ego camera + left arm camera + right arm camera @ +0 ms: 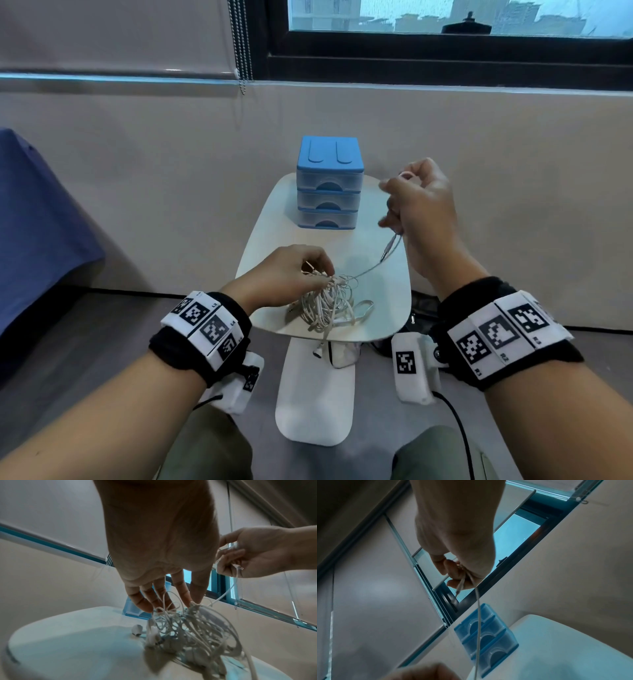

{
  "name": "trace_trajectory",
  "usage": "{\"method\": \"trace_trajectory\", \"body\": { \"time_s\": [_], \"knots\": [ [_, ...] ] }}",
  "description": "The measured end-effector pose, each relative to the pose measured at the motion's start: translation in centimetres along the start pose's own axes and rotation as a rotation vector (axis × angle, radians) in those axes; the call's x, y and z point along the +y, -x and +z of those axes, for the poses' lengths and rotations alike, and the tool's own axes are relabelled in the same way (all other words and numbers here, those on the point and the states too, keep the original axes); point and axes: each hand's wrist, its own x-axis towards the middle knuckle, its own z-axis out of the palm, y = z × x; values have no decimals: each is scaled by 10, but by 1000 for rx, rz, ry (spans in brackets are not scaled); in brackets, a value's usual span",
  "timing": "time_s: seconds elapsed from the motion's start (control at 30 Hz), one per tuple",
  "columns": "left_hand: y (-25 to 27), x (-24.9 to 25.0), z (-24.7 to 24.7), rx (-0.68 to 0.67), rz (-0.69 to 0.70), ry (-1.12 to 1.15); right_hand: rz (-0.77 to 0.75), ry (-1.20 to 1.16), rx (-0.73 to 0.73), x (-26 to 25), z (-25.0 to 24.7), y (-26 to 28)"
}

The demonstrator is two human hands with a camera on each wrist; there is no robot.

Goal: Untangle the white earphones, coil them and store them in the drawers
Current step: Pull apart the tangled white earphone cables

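A tangle of white earphones (327,306) sits near the front of the small white table (274,246), with one earbud (318,353) hanging over the front edge. My left hand (323,277) pinches the top of the tangle (193,631) with its fingertips (197,596). My right hand (394,205) is raised to the right and grips one strand, which runs taut back to the tangle. The plug (388,251) dangles below its fist (458,577). The blue three-drawer unit (329,198) stands at the table's far end, all drawers closed.
The table's white foot (315,394) lies on the grey floor between my knees. A blue cloth (34,222) covers something at the left. The wall and window are close behind the drawers, with a bead chain (241,44) hanging there. Dark items (421,308) lie under the table's right side.
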Motion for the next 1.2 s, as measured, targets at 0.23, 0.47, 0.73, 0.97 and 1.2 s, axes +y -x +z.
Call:
{"method": "trace_trajectory", "body": {
  "time_s": [0.23,0.47,0.73,0.97,1.2],
  "knots": [
    [-4,0,9,29,79,-102,116,585,-326,33,-7,5],
    [-8,2,8,78,60,-101,192,1087,-659,52,-19,12],
    [-4,1,5,79,114,-70,117,1045,-633,59,-24,17],
    [-3,5,6,88,118,-121,114,859,-593,77,-23,18],
    [-9,8,17,104,134,-197,45,794,-587,79,-19,22]
  ]
}}
